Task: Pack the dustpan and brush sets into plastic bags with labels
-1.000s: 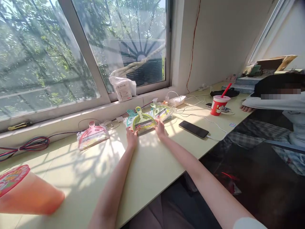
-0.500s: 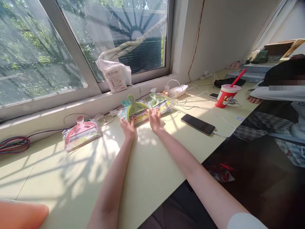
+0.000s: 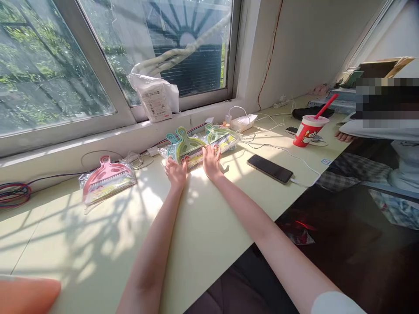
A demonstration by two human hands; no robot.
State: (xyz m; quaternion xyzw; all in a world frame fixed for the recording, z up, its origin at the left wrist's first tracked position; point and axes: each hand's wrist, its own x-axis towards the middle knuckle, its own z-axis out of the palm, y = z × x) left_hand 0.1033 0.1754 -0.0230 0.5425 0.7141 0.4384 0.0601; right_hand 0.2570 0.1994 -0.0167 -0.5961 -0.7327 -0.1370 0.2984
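Observation:
A yellow-green dustpan and brush set [image 3: 190,143] in clear plastic wrap leans near the wall side of the table, its handle pointing away from me. My left hand [image 3: 176,172] holds its lower left corner, thumb on the front and fingers curled at the side. At its lower right edge, my right hand [image 3: 211,163] grips with bent fingers over the front. Partly hidden behind it on the left is a blue dustpan set [image 3: 171,139]. A pale green dustpan set [image 3: 221,135] lies just right of it. Farther left rests a wrapped pink dustpan set [image 3: 107,178].
Right of my hands lie a phone [image 3: 270,168] on a white cable and a red cup [image 3: 307,132] with a straw. Coiled cables [image 3: 15,195] sit at far left, a white paper package [image 3: 156,98] on the sill. Another person's hand [image 3: 345,136] rests at right.
The view has shifted slightly. Both hands stay on the yellow-green dustpan set, which has moved only a little against the table.

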